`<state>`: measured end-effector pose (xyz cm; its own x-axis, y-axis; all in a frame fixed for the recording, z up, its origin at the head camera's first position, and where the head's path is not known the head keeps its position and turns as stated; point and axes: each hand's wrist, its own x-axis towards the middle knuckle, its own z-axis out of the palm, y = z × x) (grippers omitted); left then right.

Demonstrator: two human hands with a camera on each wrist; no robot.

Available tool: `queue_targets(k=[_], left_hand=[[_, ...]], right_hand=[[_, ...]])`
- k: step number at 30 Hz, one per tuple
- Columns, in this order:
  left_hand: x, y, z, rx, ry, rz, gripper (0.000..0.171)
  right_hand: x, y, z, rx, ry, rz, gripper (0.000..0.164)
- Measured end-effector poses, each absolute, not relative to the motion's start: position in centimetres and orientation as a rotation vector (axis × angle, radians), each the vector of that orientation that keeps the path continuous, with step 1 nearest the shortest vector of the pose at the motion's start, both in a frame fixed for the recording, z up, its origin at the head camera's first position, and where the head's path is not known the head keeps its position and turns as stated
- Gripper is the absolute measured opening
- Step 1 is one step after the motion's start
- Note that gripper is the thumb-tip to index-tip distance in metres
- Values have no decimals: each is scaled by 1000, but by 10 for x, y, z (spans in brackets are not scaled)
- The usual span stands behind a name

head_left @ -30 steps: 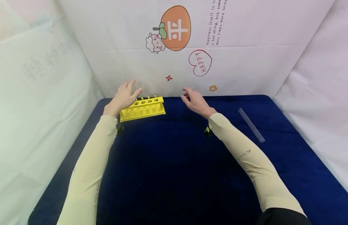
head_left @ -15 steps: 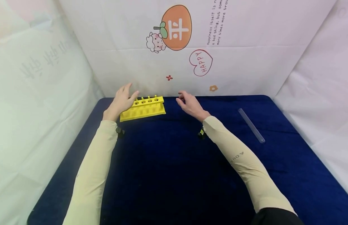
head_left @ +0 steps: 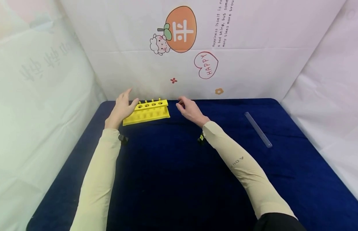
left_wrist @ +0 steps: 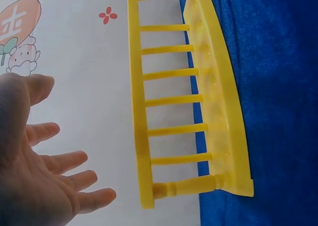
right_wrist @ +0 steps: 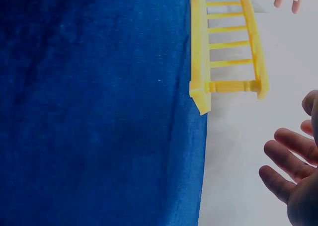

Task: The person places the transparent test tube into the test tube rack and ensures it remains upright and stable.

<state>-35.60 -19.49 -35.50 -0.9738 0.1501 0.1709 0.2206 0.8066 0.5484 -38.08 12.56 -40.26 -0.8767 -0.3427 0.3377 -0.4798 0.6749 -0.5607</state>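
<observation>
A yellow test tube rack (head_left: 150, 114) stands at the back of the blue table, left of centre, with round holes along its top bar and pegs behind them. My left hand (head_left: 120, 109) is over its left end, hiding that part in the head view. In the left wrist view, the left hand (left_wrist: 49, 171) has its fingers spread apart from the rack (left_wrist: 231, 116). To the right of the rack, my right hand (head_left: 191, 110) hangs with fingers loosely bent and holding nothing; the right wrist view shows those fingers (right_wrist: 285, 159) apart from the rack (right_wrist: 199, 52).
A clear test tube (head_left: 258, 130) lies slanted on the right part of the blue cloth-covered table (head_left: 173, 176). White printed sheets form a back wall (head_left: 132, 70) right behind the table edge and walls on both sides.
My right hand has moved left and slightly nearer, toward the rack's right end. The left hand has drawn slightly left and nearer. Rack and test tube stay in place.
</observation>
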Motion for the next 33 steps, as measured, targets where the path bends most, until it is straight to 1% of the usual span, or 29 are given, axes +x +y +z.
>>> queue_targets(k=[7, 14, 33], left_hand=[[-352, -202, -363, -223, -2851, -958, 69], [-350, -213, -374, -157, -2841, -973, 71], [-346, -223, -384, 2, -2797, -1046, 70]], right_hand=[[-381, 117, -408, 617, -2706, 993, 35], [-381, 107, -409, 604, -2699, 1023, 36], [-383, 98, -415, 573, -2700, 1052, 38]])
